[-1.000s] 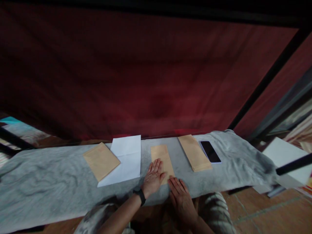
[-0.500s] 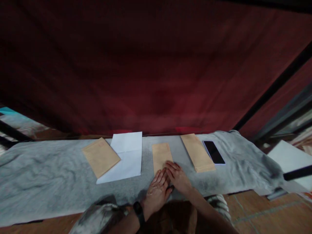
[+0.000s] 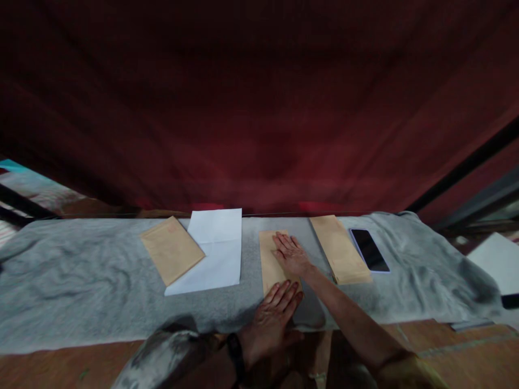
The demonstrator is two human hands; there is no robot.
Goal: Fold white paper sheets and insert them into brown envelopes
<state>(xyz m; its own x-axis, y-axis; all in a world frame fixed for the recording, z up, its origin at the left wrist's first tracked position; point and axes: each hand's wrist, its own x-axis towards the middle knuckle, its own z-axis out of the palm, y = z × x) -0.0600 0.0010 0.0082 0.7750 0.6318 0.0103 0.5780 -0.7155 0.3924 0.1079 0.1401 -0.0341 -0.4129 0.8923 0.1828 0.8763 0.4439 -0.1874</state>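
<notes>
A brown paper envelope [image 3: 267, 259] lies flat in front of me on a grey cloth. On its near end rests my left hand [image 3: 276, 309], fingers stretched out, a dark band at the wrist. Farther up, my right hand [image 3: 291, 254] lies flat on the envelope's upper right part with its fingers extended. Neither hand grips anything. Off to the left, more brown envelopes [image 3: 172, 251] overlap a creased white sheet of paper [image 3: 219, 262]. Right of my hands lies a stack of brown envelopes [image 3: 339, 251], and beside it a phone [image 3: 370, 250] with a dark screen.
The grey cloth [image 3: 81, 281] covers a long narrow surface, wrinkled at both ends. Behind it hangs a dark red curtain [image 3: 259, 135]. Dark bars [image 3: 466, 165] stand at the sides. A white sheet [image 3: 497, 262] is at the far right, above a tiled floor [image 3: 458, 346].
My right hand has slid away from my left hand, up toward the envelope's far end. My left hand stays on the near end, fingers now flatter. The view has shifted slightly.
</notes>
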